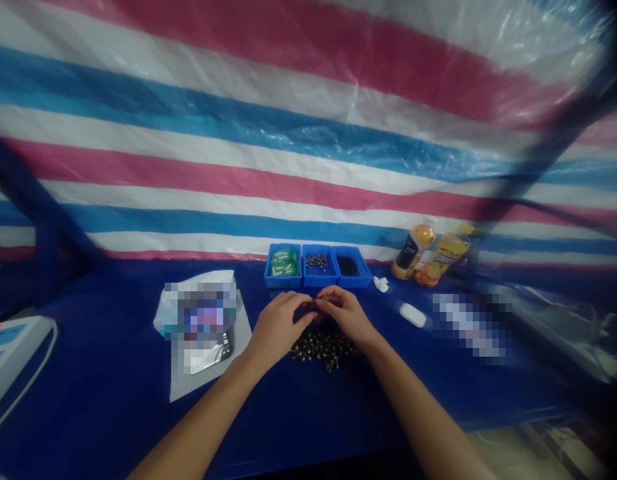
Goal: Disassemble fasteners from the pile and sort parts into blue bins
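Note:
My left hand (pixel 283 321) and my right hand (pixel 347 313) meet over the blue table, fingertips pinched close together. Whatever they hold between them is too small and dark to make out. Just below my hands lies a pile of small dark metal parts (pixel 328 350). Beyond my fingers stand three blue bins side by side. The left bin (pixel 283 283) holds green-tinted packets (pixel 285 261), the middle bin (pixel 320 277) some shiny metal pieces (pixel 317 262), and the right bin (pixel 357 280) small black parts (pixel 347 266).
Left of my hands lie a white sheet (pixel 183 383) and a plastic bag (pixel 168 310), partly blurred out. A power strip (pixel 21 353) sits far left. On the right are two bottles (pixel 413 250) (pixel 444 259), crumpled tissue (pixel 381 284) and a white case (pixel 413 315). Striped sheeting (pixel 288 153) hangs behind.

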